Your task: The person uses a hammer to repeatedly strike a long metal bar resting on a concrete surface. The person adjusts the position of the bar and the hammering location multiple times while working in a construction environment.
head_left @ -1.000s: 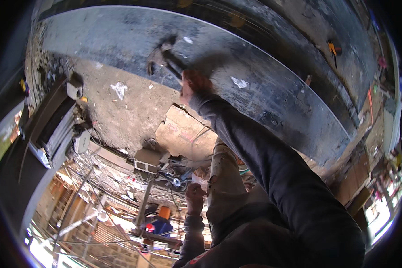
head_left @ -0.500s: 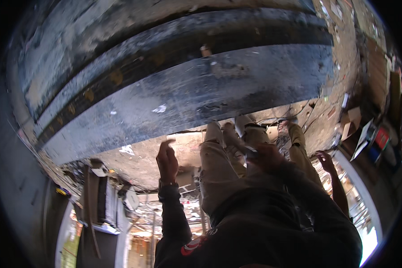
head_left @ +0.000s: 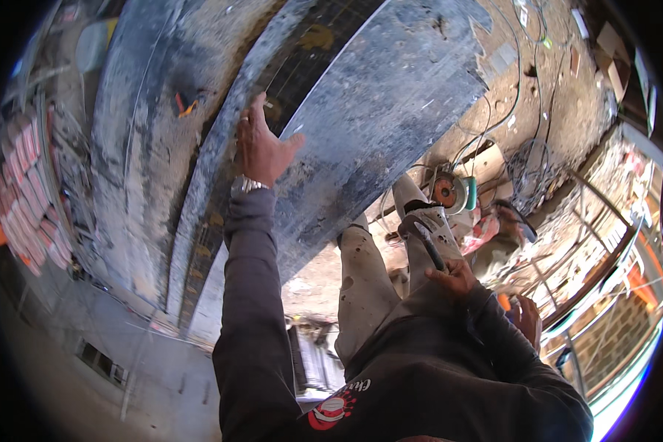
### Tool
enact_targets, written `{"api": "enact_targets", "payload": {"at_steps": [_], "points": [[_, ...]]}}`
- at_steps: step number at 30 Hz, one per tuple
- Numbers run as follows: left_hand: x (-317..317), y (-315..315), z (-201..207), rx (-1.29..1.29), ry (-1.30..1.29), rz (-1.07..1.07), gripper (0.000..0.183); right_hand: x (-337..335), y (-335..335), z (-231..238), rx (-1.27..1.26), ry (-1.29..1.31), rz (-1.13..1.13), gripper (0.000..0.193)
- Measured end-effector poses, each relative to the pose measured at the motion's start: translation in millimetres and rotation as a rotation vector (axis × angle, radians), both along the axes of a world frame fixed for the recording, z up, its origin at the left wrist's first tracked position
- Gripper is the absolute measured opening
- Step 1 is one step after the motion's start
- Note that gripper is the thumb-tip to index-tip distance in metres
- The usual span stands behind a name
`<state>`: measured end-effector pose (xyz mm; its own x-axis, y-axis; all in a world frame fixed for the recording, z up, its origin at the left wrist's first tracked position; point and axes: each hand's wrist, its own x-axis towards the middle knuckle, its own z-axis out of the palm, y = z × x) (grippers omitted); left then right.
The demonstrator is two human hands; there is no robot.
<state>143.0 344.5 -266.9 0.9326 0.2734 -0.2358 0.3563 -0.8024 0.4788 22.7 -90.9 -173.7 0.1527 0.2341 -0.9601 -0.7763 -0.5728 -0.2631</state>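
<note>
My left hand is stretched out over the dark strip that runs along the long blue-grey metal-like bench. Thumb and fingers are apart, and the fingertips are near a small light-coloured bit on the strip; whether they touch it I cannot tell. My right hand is closed round the dark handle of a hammer, held low in front of my right leg with its curved head pointing up and away. The flat blue-grey surface lies beyond both hands.
An angle grinder with an orange disc lies on the floor past my knee, among cables. Orange-handled pliers rest on the bench. Another person's hand shows at my right. Bundled reddish pieces are stacked at far left.
My view has turned, so the bench now runs steeply upward. My left hand has risen from beside the bench to over its dark strip. The hammer in my right hand shows more clearly.
</note>
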Motion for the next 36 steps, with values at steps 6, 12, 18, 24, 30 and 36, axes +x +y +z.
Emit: {"api": "enact_targets", "payload": {"at_steps": [6, 12, 18, 24, 30, 36], "points": [[71.5, -14.2, -39.3, 0.258, 0.058, -0.062, 0.102, -33.2, 15.6, -26.8, -0.152, 0.132, -0.318, 0.036], [77.5, -29.4, -60.0, 0.193, 0.013, 0.035, 0.092, -89.4, 28.6, -70.7, -0.251, 0.404, -0.946, 0.040], [76.5, -37.1, -54.7, 0.133, -0.135, 0.031, 0.073, -93.7, 37.3, -97.2, -0.334, 0.507, -0.876, 0.040], [68.8, -38.6, -45.6, 0.099, -0.146, -0.035, 0.080, -78.6, 41.2, -103.0, -0.340, 0.517, -0.767, 0.039], [57.6, -57.2, -45.4, 0.007, -0.022, -0.056, 0.083, -68.2, 39.0, -104.2, -0.378, 0.534, -0.813, 0.039], [38.2, -79.8, -63.1, 0.088, -0.017, -0.124, 0.090, -62.6, 45.4, -102.4, -0.373, 0.505, -0.841, 0.040]]}}
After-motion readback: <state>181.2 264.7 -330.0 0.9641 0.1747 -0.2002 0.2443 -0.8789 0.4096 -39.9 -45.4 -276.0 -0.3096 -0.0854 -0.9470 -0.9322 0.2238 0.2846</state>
